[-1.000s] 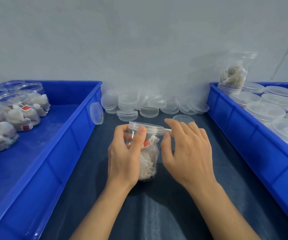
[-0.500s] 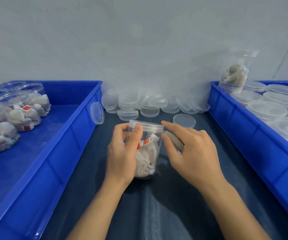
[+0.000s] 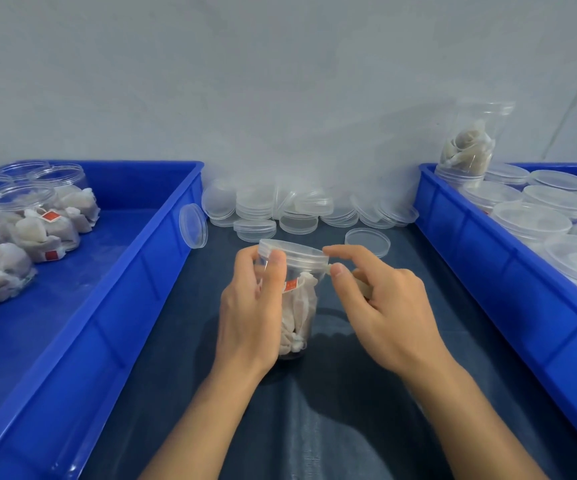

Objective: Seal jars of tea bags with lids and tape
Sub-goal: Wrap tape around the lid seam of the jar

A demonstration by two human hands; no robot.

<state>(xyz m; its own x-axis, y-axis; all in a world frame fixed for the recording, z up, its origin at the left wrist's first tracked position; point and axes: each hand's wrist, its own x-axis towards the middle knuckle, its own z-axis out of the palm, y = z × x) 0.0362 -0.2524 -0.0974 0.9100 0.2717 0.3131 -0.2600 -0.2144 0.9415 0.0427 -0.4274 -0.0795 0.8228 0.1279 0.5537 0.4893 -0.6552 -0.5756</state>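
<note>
From the head camera I see my left hand (image 3: 250,306) wrapped around a clear plastic jar of white tea bags (image 3: 295,306), its fingers (image 3: 275,268) curled onto the jar's upper wall just under the rim. The jar stands upright on the dark blue cloth-covered counter (image 3: 332,410), midway between the two crates and close to me. A clear round plastic lid (image 3: 294,252) sits on top of the jar, tilted slightly toward the left.

My right hand (image 3: 389,313) is just right of the jar. Its thumb and forefinger pinch a strip of pale translucent tape (image 3: 361,284) at the lid's right edge; the other fingers are loosely curled behind. I cannot tell how far the tape runs around the lid.

To the left lies a large blue plastic crate (image 3: 117,289) holding open clear jars of tea bags (image 3: 34,230) at its far left end. To the right, another blue plastic crate (image 3: 487,265) holds lidded clear jars (image 3: 533,220), with one lidded jar stacked on top (image 3: 470,143) at the far corner. Against the far wall, between the crates, sits a heap of spare clear lids (image 3: 297,206). One loose lid (image 3: 193,226) leans on the left crate's wall, and another single lid (image 3: 367,241) lies flat just beyond my right hand.
</note>
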